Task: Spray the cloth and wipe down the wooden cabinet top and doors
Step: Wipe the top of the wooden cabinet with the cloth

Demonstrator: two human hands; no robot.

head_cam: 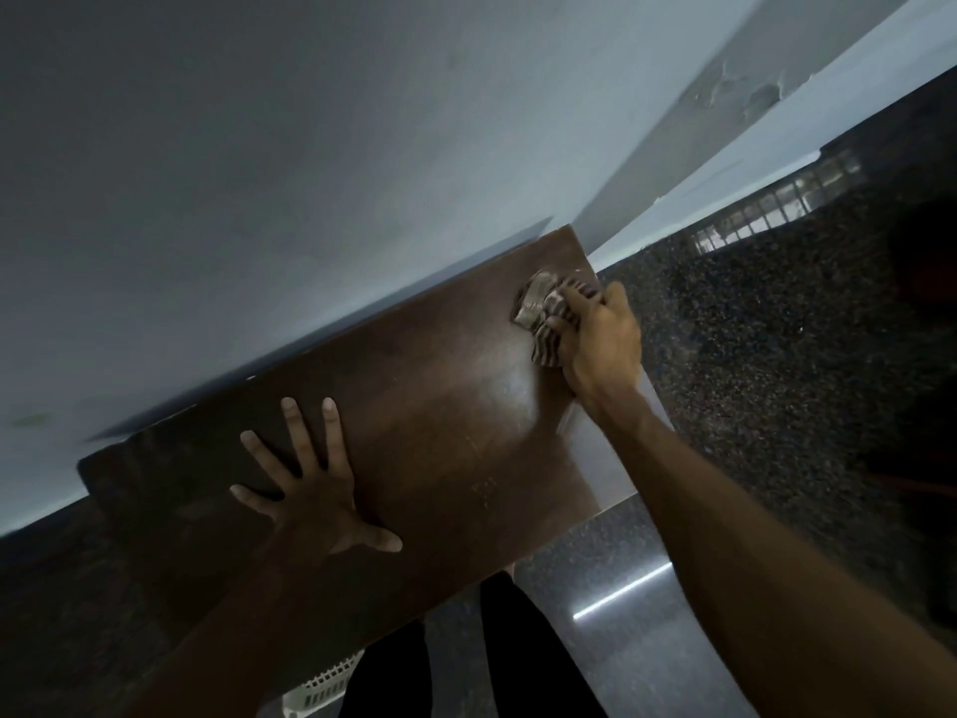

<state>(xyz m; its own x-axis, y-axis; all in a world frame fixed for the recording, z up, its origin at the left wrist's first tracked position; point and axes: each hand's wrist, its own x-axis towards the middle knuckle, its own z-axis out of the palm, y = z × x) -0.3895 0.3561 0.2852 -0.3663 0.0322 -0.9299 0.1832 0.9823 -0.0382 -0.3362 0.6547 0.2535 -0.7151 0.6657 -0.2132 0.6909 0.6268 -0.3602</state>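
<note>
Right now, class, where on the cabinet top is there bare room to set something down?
Free: the wide stretch of cabinet top between the left hand, pressed flat, and the cloth. Crowded: the far right corner by the wall, where the right hand grips the cloth.

A dark wooden cabinet top (pixel 440 417) is set against a pale wall (pixel 259 199). A crumpled striped cloth (pixel 541 313) is held on the cabinet top by the right hand (pixel 600 339), near its far right corner. The left hand (pixel 310 489) is laid flat, fingers spread, toward its left end. Below its front edge, a white basket (pixel 323 686) is seen on the speckled floor (pixel 751 355).
</note>
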